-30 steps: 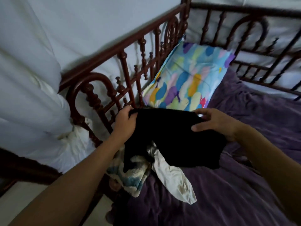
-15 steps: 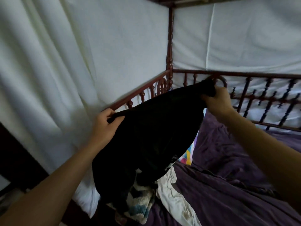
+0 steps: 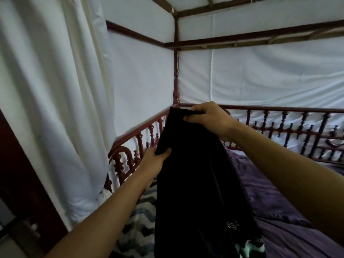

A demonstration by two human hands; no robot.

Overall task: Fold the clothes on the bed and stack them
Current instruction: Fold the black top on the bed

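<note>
A black garment (image 3: 195,183) hangs lengthwise in the air in front of me, over the bed. My right hand (image 3: 206,116) grips its top edge, high up near the corner post. Lower and to the left, my left hand (image 3: 154,161) pinches the garment's left edge. A small pale logo shows near its lower right. Under it lies a zigzag-patterned black, white and blue cloth (image 3: 141,216), partly hidden by the garment and my left forearm.
The purple bedsheet (image 3: 279,211) spreads to the right. A dark red turned-wood bed rail (image 3: 279,127) runs along the left and far sides, with a corner post (image 3: 176,81). White curtains (image 3: 55,90) hang all around the frame.
Both hands have lifted the black garment from the pile; it was held wide, and now hangs long with my right hand above my left. The view has tilted up, hiding the colourful pillow.
</note>
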